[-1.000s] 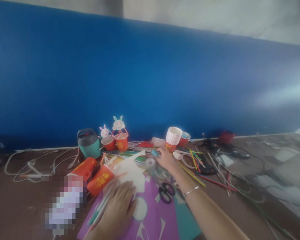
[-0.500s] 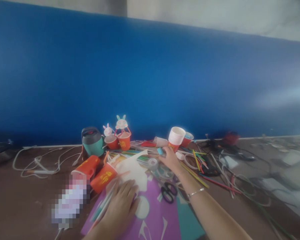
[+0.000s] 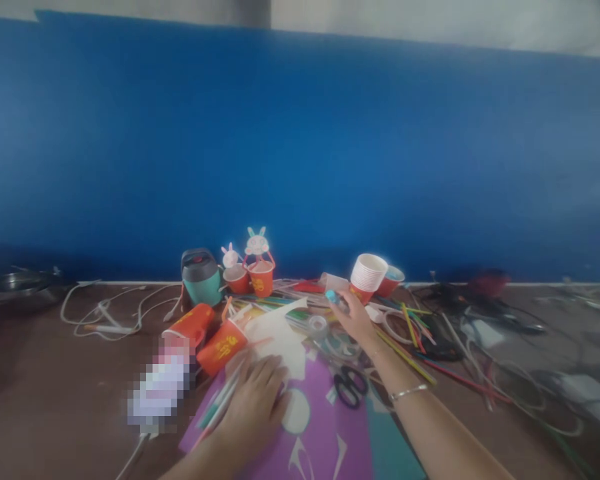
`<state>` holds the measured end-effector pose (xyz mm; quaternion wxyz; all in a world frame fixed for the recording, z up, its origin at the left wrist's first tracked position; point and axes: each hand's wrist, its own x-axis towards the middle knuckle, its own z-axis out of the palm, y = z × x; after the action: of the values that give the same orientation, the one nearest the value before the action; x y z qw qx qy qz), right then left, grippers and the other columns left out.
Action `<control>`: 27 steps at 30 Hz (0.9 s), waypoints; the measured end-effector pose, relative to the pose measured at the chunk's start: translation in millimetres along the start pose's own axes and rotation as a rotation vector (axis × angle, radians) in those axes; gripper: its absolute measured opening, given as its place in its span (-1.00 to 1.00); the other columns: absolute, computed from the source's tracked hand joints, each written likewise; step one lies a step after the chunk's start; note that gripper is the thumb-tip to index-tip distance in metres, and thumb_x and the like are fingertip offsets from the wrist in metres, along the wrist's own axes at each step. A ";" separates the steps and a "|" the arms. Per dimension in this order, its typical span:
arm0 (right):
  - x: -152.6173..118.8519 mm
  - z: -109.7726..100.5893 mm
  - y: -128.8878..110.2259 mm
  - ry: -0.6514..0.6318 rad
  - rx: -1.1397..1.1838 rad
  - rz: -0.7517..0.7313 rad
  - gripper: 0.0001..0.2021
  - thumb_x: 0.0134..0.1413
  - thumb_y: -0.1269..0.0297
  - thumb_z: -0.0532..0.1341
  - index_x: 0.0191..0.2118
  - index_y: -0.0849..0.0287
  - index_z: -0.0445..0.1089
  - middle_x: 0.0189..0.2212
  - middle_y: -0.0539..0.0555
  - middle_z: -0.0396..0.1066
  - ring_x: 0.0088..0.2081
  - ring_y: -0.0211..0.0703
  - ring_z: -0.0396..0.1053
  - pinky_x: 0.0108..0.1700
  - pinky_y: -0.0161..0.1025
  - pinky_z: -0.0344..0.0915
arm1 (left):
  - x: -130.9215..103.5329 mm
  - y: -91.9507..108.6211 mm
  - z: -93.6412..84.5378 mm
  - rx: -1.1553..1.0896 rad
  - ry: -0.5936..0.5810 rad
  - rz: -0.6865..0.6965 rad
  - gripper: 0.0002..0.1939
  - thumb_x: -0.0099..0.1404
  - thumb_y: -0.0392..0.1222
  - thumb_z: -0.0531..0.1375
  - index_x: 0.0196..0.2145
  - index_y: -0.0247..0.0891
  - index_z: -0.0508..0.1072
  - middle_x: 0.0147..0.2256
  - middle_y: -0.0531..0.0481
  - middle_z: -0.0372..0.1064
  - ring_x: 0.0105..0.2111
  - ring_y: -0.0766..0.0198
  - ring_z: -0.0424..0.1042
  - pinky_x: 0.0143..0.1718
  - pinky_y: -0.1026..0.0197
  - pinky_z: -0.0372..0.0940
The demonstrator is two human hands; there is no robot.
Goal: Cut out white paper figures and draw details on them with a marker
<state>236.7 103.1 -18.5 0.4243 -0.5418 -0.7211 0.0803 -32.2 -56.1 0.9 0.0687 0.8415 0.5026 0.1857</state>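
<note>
My left hand (image 3: pixel 260 393) lies flat, palm down with fingers stretched out, over the edge of a white sheet (image 3: pixel 290 353) and a purple sheet (image 3: pixel 325 413). Several pens (image 3: pixel 214 408) lie along its left side, and a white paper circle (image 3: pixel 297 411) is by its thumb. Further back, my right hand (image 3: pixel 355 316) is closed on a small bright blue piece (image 3: pixel 332 296), whose kind is too blurred to tell. Behind that hand stands a stack of paper cups (image 3: pixel 369 272). Rolls of clear tape (image 3: pixel 319 325) and black-handled scissors (image 3: pixel 350 387) lie between my arms.
Two red cups with paper rabbits (image 3: pixel 257 244) stand at the back, beside a teal flask (image 3: pixel 201 280). Tipped orange cups (image 3: pixel 223 347) lie at left, near a blurred-out device (image 3: pixel 161 390). Coloured sticks (image 3: pixel 405 357) and cables (image 3: pixel 505 380) spread to the right.
The camera view has shifted, so things appear further right. My right hand has turned slightly, with the blue piece showing more clearly at its fingertips. My left hand stays flat on the sheets.
</note>
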 end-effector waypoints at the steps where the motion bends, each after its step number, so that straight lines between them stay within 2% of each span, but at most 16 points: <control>1: 0.8 -0.6 0.6 0.013 0.011 0.002 -0.66 0.10 0.06 0.12 -0.07 0.13 0.32 -0.14 0.18 0.42 -0.10 0.04 0.40 -0.08 -0.07 0.35 | 0.0 0.6 -0.4 -0.013 0.002 -0.008 -0.69 0.27 -0.23 0.10 -0.02 -0.17 0.38 0.05 -0.10 0.37 0.08 0.01 0.30 0.17 -0.33 -0.01; 9: 4.4 -6.7 1.8 0.079 0.049 0.040 -0.67 0.06 0.04 0.12 -0.15 0.18 0.29 -0.24 0.17 0.44 -0.20 0.01 0.40 -0.12 -0.06 0.35 | 1.1 3.2 -4.6 -0.070 -0.052 -0.049 -0.68 0.28 -0.21 0.10 0.00 -0.20 0.39 0.07 -0.13 0.36 0.10 0.00 0.27 0.17 -0.30 0.02; 16: 3.6 -5.9 -3.6 0.139 0.076 0.080 -0.68 0.10 0.04 0.07 -0.14 0.16 0.27 -0.23 0.20 0.45 -0.18 0.03 0.41 -0.13 -0.07 0.34 | 0.3 1.5 -1.6 -0.106 -0.011 -0.052 -0.68 0.27 -0.19 0.13 -0.02 -0.17 0.40 0.05 -0.10 0.38 0.08 0.02 0.29 0.19 -0.29 -0.03; 20: 1.8 -5.7 -7.9 0.180 0.082 0.098 -0.66 0.05 0.05 0.10 -0.14 0.18 0.27 -0.25 0.22 0.45 -0.20 0.05 0.42 -0.14 -0.06 0.34 | -0.2 0.7 -1.1 -0.103 0.015 -0.033 -0.68 0.27 -0.18 0.14 -0.02 -0.18 0.40 0.05 -0.12 0.38 0.07 0.01 0.30 0.20 -0.28 -0.04; 27: 1.2 -4.9 -8.0 0.186 0.081 0.110 -0.66 -0.04 0.11 0.15 -0.14 0.18 0.30 -0.30 0.16 0.47 -0.24 0.04 0.43 -0.17 -0.05 0.37 | 1.3 2.5 -4.7 -0.112 -0.049 -0.076 -0.68 0.27 -0.18 0.11 -0.01 -0.17 0.40 0.07 -0.10 0.36 0.10 0.02 0.27 0.18 -0.30 -0.01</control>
<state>234.4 99.3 -10.2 0.5057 -0.5679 -0.6442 0.0820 -31.4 -56.5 6.3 0.1350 0.8210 0.5210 0.1905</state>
